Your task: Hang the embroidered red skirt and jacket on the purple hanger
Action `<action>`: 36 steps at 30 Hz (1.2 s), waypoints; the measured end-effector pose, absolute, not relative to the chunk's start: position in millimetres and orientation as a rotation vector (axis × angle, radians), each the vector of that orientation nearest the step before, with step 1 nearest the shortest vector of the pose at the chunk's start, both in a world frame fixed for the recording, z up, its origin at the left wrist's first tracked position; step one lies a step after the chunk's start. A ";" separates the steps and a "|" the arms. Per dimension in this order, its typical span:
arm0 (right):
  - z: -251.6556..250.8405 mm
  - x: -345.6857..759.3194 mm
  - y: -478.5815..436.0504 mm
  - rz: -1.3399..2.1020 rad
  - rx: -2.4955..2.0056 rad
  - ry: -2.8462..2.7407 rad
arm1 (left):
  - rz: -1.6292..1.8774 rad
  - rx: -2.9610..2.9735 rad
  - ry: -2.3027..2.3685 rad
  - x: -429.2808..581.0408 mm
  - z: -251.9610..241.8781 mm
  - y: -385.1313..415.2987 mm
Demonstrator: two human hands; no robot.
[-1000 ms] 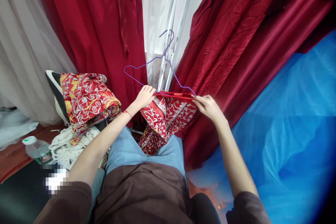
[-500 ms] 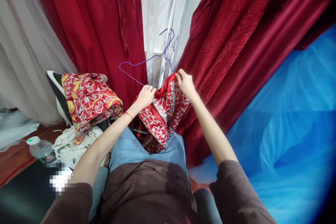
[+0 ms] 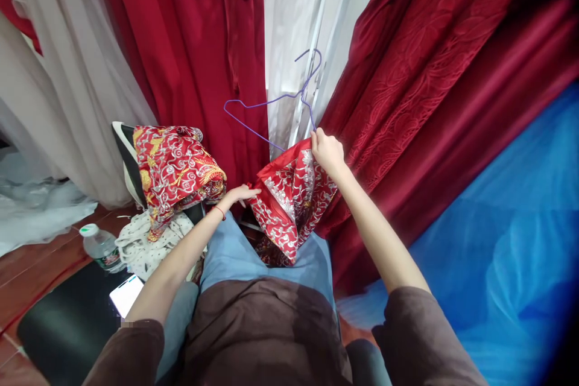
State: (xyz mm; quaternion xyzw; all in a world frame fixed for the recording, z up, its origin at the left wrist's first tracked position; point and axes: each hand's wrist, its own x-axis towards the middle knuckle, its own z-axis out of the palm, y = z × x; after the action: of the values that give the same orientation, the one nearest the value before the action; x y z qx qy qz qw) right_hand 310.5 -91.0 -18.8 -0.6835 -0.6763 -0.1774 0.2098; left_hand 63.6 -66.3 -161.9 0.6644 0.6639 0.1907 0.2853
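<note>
A red garment (image 3: 280,205) with silver embroidery hangs between my knees, its plain red edge spread toward the top. My right hand (image 3: 327,152) pinches that edge at its upper right corner, together with the right end of a purple wire hanger (image 3: 266,103). The hanger's hook points up and its left arm sticks out free of the cloth. At the garment's left edge is my left hand (image 3: 243,194), fingers closed on the cloth; the fingertips are partly hidden. The lower part of the garment falls into shadow between my legs.
To the left, a folded red embroidered garment (image 3: 181,163) lies over a chair (image 3: 124,148) above a white spotted cloth (image 3: 136,247). A plastic bottle (image 3: 99,247) and a phone (image 3: 126,295) are near a black seat (image 3: 58,325). Red drapes (image 3: 194,42) and blue tulle (image 3: 511,241) flank me.
My left hand has slid down and left along the garment, away from the hanger, spreading the red edge wider. My right hand keeps its hold. The view has shifted slightly left.
</note>
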 end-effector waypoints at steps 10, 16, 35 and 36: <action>-20.7 322.4 -85.2 -0.566 -1.917 -1.865 | 0.761 2.173 2.009 79.5 -87.7 -46.5; -16.7 330.8 -92.1 -0.626 -1.941 -1.844 | 1.072 2.563 1.436 24.4 17.2 7.2; -34.3 304.4 -87.8 -0.600 -1.774 -1.890 | 1.357 1.749 1.318 -79.1 -13.4 -1.9; -34.4 302.3 -88.8 -0.604 -1.775 -1.898 | 1.400 1.721 1.338 -79.1 -14.2 -3.6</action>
State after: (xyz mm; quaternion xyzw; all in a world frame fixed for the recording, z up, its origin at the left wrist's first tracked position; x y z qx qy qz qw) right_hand 302.3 -88.8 -34.4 -0.6466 -0.6917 -0.2200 0.2345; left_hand -79.1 -3.6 -14.2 0.6393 0.4969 0.5200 0.2721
